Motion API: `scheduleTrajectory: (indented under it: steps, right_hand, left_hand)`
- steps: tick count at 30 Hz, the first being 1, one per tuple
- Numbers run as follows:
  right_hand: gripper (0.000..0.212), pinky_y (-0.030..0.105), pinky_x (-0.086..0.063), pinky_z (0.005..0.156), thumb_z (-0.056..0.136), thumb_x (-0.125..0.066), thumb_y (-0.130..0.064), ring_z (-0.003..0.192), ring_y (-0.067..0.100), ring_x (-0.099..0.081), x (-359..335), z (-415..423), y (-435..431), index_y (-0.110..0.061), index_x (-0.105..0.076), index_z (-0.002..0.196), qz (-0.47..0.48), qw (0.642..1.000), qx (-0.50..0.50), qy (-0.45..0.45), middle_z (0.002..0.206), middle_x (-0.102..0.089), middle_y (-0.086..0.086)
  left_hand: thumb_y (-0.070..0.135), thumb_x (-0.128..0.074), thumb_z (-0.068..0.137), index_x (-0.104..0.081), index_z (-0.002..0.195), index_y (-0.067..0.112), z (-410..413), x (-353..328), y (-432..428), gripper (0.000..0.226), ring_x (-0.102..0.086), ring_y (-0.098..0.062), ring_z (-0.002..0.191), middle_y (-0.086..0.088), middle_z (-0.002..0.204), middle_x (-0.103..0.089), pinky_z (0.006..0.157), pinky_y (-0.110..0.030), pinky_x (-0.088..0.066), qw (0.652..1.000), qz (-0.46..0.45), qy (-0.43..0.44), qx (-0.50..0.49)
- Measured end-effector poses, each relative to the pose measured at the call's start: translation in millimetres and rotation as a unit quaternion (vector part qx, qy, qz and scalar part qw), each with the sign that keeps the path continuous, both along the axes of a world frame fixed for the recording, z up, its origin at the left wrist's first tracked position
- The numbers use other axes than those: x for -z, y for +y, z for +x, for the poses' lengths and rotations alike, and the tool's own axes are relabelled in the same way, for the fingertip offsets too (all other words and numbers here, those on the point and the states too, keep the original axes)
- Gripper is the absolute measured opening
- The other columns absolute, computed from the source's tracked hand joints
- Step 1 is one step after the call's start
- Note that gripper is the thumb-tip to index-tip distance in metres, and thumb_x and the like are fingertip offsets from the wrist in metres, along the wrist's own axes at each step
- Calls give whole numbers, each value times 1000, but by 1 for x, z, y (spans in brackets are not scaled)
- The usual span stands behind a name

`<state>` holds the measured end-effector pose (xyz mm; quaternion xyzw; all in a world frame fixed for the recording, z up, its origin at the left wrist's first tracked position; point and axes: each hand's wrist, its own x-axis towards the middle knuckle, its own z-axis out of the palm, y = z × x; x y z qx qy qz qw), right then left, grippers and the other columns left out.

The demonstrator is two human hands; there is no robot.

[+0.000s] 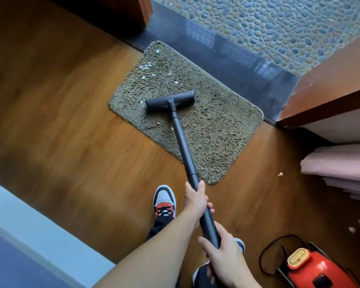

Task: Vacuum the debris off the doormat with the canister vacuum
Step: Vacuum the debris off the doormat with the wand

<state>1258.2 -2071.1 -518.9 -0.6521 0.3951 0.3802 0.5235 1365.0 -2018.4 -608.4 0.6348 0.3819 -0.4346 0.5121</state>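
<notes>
A shaggy olive-brown doormat (206, 121) lies on the wooden floor in front of a dark door sill. White scraps of debris (149, 66) are scattered over its far left part, and a few lie near the nozzle. The black floor nozzle (170, 101) of the vacuum rests flat on the middle of the mat. Its black wand (183, 146) slants back toward me. My left hand (195, 201) grips the wand higher up. My right hand (224, 254) grips it lower, close to my body. The red canister vacuum (312, 269) sits on the floor at the bottom right.
A black cable (264, 256) loops beside the canister. White scraps lie on the wooden floor (71, 121) at the right (280, 174). My shoe (164, 201) stands just short of the mat. A pink folded fabric (341, 165) and a wooden door frame (328, 88) are on the right; pebble paving (279, 21) lies beyond the sill.
</notes>
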Motion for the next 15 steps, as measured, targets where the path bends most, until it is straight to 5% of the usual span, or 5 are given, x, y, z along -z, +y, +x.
scheduleTrajectory:
  steps: [7, 15]
  right_hand:
    - [25, 29, -50, 39, 96, -62, -25, 41, 23, -61, -11, 51, 2, -32, -56, 119, 8, 999, 40, -24, 61, -61, 1]
    - [18, 30, -50, 42, 96, -58, -24, 42, 23, -58, -16, 40, -1, -25, -55, 114, 16, 999, 40, -13, 74, -59, 9]
  left_hand:
    - [37, -46, 104, -37, 132, 16, 50, -4, 1, 36, -50, -13, 47, -7, 75, -49, 46, -27, -49, 1000, -4, -6, 13]
    - [34, -45, 105, -37, 124, 14, 38, -19, -4, 29, -47, -14, 48, -8, 75, -46, 43, -25, -48, 1000, -10, -6, 6]
